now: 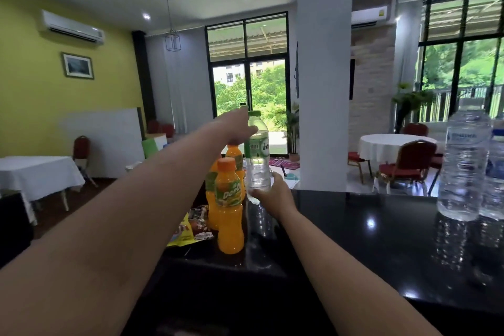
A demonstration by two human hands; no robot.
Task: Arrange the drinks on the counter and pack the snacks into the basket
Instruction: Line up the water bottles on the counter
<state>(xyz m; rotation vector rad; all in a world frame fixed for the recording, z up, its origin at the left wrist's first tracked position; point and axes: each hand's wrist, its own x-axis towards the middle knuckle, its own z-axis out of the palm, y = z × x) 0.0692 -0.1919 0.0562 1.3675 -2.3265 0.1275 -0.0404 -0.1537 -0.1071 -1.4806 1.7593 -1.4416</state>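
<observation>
While the right hand (272,194) grips the water bottle (257,155) low, it hides fingers of the left hand (237,128), grasp unclear.

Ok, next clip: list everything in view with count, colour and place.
orange juice bottles: three, orange, counter's left end
green-capped water bottle: one, clear, right of the juice
large water bottles: two, clear, counter's right end
snack packets: several, yellow and brown, left of the juice
counter: one, glossy black, foreground
clothed tables: two, white, background
chairs: several, red, around tables
left hand: one, reaching over the juice, grip unclear
right hand: one, gripping green-capped water bottle's base
</observation>
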